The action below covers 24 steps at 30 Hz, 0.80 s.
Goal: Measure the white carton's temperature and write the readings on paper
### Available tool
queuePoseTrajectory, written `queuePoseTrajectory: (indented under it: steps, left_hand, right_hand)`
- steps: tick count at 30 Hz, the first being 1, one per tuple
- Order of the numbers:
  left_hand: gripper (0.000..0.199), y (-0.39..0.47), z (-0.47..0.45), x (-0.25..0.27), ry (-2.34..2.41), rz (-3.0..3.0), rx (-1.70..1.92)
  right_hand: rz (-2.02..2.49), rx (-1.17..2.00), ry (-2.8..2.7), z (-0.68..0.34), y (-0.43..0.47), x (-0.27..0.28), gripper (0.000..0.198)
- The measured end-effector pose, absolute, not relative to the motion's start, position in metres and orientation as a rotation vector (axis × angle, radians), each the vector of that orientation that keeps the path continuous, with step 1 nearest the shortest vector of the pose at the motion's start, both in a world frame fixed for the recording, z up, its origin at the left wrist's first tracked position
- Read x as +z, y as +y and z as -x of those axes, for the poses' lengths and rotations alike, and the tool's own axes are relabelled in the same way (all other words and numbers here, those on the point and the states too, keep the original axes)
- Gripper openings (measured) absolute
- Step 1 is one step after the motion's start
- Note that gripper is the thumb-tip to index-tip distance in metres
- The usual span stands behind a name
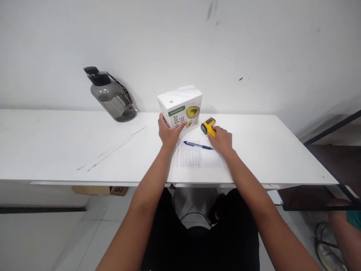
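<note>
My left hand [169, 131] grips the lower left side of a white box [184, 107] with avocado pictures, its thumb across the printed front. The box is upright and slightly turned on the table. In my right hand [222, 140] is a yellow and black infrared thermometer [209, 127], its fingers wrapped round the handle. The thermometer's small screen end faces left, close to the box. Between my forearms lies a sheet of paper [189, 157] covered in handwriting. A blue pen [198, 145] rests across the top of that sheet.
A grey see-through bottle [113, 98] with a black lid stands at the back left by the wall. The white table [50, 146] ends at its front edge near my lap. Another person's leg [342, 233] shows at lower right, beside a dark frame. A cardboard box [91, 190] sits below the table.
</note>
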<state>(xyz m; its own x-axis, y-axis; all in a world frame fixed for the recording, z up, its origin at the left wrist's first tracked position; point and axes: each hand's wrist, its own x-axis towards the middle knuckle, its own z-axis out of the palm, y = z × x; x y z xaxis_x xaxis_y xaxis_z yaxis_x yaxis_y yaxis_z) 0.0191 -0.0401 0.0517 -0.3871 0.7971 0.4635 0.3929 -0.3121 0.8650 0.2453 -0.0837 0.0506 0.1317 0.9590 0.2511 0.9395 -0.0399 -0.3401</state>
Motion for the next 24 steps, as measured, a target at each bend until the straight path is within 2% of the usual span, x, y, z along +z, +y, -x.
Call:
queuePoseTrajectory:
  steps: [5,12,16,24]
  left_hand:
    - [0.088,-0.039,-0.018,0.050,1.666,-1.448,1.695]
    - [0.084,-0.036,-0.017,0.045,1.736,-1.470,1.633]
    - [0.081,-0.034,-0.017,0.043,1.744,-1.490,1.604]
    - [0.081,-0.032,-0.016,0.041,1.761,-1.423,1.580]
  right_hand:
    - [1.799,-0.080,-1.837,-0.243,-0.086,0.054,0.040]
    - [1.753,0.299,-2.114,-0.234,-0.095,0.059,0.044]
    - [1.669,0.396,-2.258,-0.235,-0.096,0.057,0.037]
    - [1.755,0.338,-2.175,-0.234,-0.098,0.062,0.026]
